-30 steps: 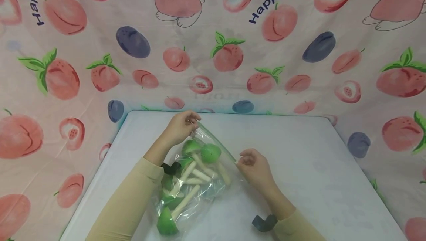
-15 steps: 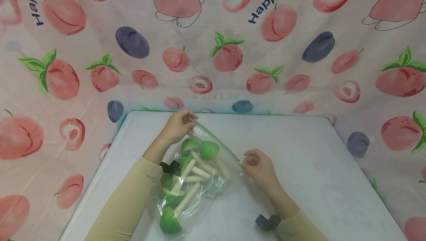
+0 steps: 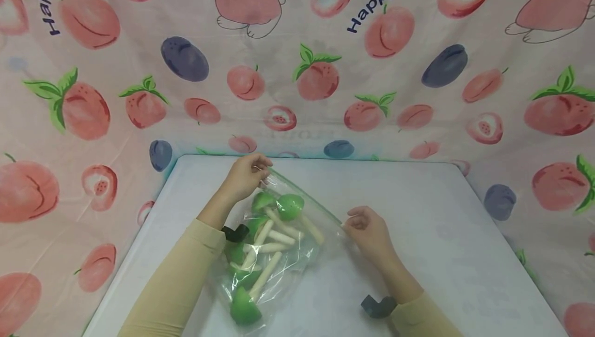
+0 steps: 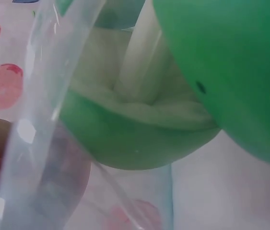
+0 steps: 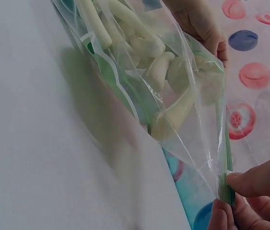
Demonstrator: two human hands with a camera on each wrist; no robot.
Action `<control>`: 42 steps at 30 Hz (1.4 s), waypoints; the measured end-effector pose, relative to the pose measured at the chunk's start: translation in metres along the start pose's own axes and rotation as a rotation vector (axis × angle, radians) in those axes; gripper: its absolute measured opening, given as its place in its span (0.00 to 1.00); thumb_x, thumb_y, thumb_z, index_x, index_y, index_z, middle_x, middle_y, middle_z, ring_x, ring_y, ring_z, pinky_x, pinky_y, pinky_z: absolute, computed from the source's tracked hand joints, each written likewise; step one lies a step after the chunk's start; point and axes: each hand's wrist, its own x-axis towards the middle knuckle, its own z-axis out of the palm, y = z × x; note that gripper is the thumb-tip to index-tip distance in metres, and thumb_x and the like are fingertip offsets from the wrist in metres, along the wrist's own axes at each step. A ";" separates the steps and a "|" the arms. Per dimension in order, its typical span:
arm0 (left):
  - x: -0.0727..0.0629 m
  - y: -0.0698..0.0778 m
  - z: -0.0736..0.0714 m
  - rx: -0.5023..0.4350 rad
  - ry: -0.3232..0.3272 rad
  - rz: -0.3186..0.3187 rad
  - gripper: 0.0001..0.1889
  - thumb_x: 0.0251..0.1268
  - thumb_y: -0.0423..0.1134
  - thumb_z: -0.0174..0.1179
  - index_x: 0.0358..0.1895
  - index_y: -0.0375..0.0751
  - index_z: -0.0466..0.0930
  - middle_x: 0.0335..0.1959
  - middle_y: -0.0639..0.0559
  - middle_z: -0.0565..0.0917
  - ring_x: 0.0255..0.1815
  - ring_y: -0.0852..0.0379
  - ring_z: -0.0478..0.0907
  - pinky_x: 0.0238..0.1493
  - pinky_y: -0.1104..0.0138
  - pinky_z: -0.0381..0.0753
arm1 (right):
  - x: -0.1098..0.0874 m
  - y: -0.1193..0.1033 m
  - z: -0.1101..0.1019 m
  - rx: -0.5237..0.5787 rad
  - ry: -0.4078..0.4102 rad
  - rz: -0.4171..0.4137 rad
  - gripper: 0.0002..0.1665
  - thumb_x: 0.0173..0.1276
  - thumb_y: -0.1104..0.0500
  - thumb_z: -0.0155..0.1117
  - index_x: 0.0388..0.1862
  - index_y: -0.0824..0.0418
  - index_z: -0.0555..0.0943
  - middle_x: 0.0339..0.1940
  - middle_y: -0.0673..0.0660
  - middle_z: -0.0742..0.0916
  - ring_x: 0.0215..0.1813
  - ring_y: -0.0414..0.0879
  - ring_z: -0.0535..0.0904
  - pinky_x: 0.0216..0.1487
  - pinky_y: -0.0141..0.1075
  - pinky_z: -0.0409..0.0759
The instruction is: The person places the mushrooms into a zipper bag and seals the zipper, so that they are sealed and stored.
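A clear zip-lock bag [image 3: 302, 270] holds several green-capped toy mushrooms [image 3: 290, 207] with pale stems. Its green zip strip [image 3: 309, 197] runs slanting from one hand to the other. At the upper left end, my left hand [image 3: 246, 175] pinches the bag's edge. My right hand [image 3: 369, 233] grips the lower right end of the strip between thumb and fingers. In the right wrist view, a small white piece [image 5: 229, 174] shows by the right thumb [image 5: 257, 177]. Close up in the left wrist view, a mushroom cap [image 4: 135, 134] shows behind the plastic.
The bag is over a white table [image 3: 446, 254], whose far edge meets a fruit-printed cloth [image 3: 288, 68]. A black wrist mount shows at the left cuff [image 3: 236, 233], another black mount [image 3: 378, 306] at the right wrist.
My right hand has shifted right, my left hand slightly left. The zip strip between them shows longer. The lowest mushroom has moved a little to the right with the bag.
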 end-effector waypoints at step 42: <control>-0.003 -0.020 0.004 -0.119 -0.049 -0.067 0.12 0.80 0.27 0.57 0.61 0.32 0.80 0.54 0.37 0.80 0.47 0.48 0.88 0.46 0.60 0.93 | 0.069 0.001 -0.027 -0.127 0.065 -0.044 0.22 0.76 0.60 0.69 0.65 0.61 0.78 0.52 0.64 0.90 0.57 0.59 0.87 0.59 0.52 0.87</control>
